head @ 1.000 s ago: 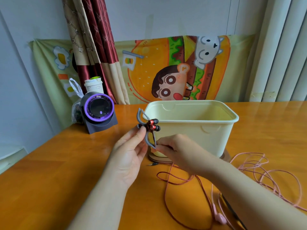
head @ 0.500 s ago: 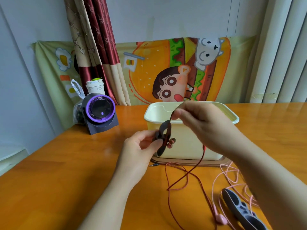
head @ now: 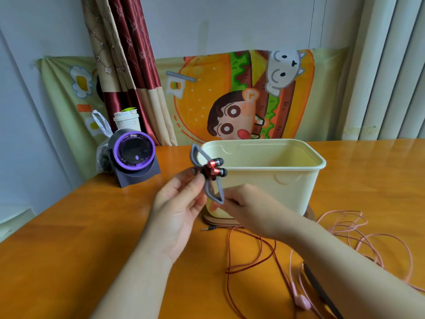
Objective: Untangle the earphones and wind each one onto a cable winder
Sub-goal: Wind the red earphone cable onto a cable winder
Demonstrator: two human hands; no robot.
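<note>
Table (head: 69, 249): left hand (head: 177, 210), right hand (head: 250, 208) hold one winder (head: 212, 192), two red earbuds (head: 215, 168).

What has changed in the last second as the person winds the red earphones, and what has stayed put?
The right hand, raised above the cable winder half a second ago, has dropped back to its lower tip, its pinch grip bringing the red cable down. The left hand still holds the winder's middle by the red earbuds. The cream tub and pink earphones have not moved.
</note>
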